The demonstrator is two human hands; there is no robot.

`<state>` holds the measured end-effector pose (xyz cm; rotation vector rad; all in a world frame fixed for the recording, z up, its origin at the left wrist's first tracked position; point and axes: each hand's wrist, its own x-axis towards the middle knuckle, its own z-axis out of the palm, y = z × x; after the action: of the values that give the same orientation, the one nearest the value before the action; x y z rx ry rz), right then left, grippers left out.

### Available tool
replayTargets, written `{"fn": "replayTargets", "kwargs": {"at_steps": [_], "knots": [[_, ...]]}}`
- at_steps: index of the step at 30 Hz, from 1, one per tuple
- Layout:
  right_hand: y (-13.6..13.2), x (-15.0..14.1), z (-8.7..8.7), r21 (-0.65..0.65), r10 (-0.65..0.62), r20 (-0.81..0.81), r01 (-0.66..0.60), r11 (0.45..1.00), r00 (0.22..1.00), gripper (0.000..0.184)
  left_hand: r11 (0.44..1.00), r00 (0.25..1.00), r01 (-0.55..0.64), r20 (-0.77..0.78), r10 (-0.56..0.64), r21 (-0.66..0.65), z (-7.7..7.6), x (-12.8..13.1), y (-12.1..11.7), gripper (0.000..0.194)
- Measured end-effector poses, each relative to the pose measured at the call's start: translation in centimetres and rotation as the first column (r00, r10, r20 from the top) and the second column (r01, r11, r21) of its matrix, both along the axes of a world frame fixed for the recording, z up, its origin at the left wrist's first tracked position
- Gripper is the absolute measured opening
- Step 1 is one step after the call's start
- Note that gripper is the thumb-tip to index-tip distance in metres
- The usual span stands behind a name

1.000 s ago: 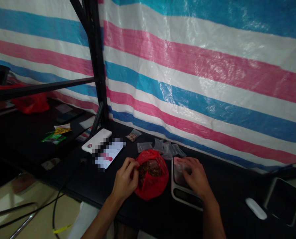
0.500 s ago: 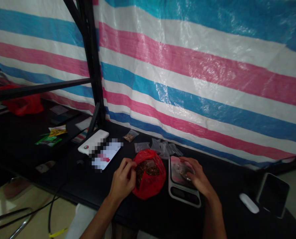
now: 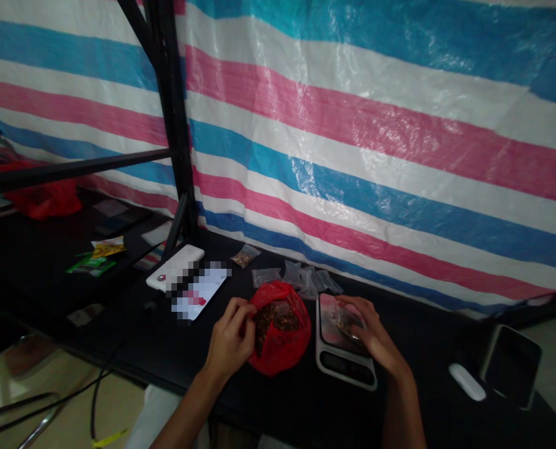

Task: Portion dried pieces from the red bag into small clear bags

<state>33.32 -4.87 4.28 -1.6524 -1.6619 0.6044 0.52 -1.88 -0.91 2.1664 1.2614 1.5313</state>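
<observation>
My left hand (image 3: 234,333) pinches the left rim of a red plastic bag (image 3: 285,355). The bag stands with its mouth spread, and small brown pieces (image 3: 286,321) fill it, with a bit of clear plastic among them. To its right is a white kitchen scale (image 3: 346,368) with a shiny platform and a dark display. Over that platform my right hand (image 3: 371,330) has its thumb and fingers around a small clear plastic bag (image 3: 346,321) with some brown pieces inside. Whether this bag rests on the platform I cannot tell.
Several clear bags (image 3: 308,280) lie behind the red bag, near a filled clear bag (image 3: 245,255). A phone (image 3: 207,290) and a white device (image 3: 177,265) are at left. A white mouse-like object (image 3: 467,381) and a dark-screened device (image 3: 512,365) sit at right. A black post (image 3: 172,125) rises behind.
Both hands keep nearly the same places and grips. The whole view has shifted very slightly.
</observation>
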Motion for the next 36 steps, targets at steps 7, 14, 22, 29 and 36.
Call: {"fn": "replayTargets", "kwargs": {"at_steps": [7, 14, 22, 29, 36], "knots": [[0.0, 0.2, -0.1, -0.079, -0.02, -0.011, 0.019, 0.997, 1.0, 0.049, 1.0, 1.0, -0.014, 0.006, 0.014, 0.014, 0.0, 0.1, 0.1, 0.02], [0.1, 0.5, -0.6, -0.08, -0.027, 0.021, 0.029, 0.996, 0.999, 0.044, 1.0, 1.0, -0.011, 0.009, 0.011, 0.0, 0.0, 0.0, 0.0, 0.02], [0.4, 0.0, -0.3, 0.028, -0.049, 0.018, 0.049, 0.998, 0.999, 0.033, 1.0, 1.0, -0.007, 0.024, 0.008, -0.017, -0.1, 0.0, 0.0, 0.02], [1.8, -7.5, -0.4, 0.284, -0.051, -0.108, 0.08, 0.956, 0.993, 0.015, 0.99, 0.995, 0.101, -0.004, -0.101, 0.098, 1.3, 0.3, -0.8, 0.014], [0.7, -13.3, -0.9, 0.395, 0.165, -0.181, -0.082, 0.915, 0.97, 0.014, 0.956, 0.957, 0.289, 0.049, -0.287, -0.055, 3.1, 3.0, 0.5, 0.011]]}}
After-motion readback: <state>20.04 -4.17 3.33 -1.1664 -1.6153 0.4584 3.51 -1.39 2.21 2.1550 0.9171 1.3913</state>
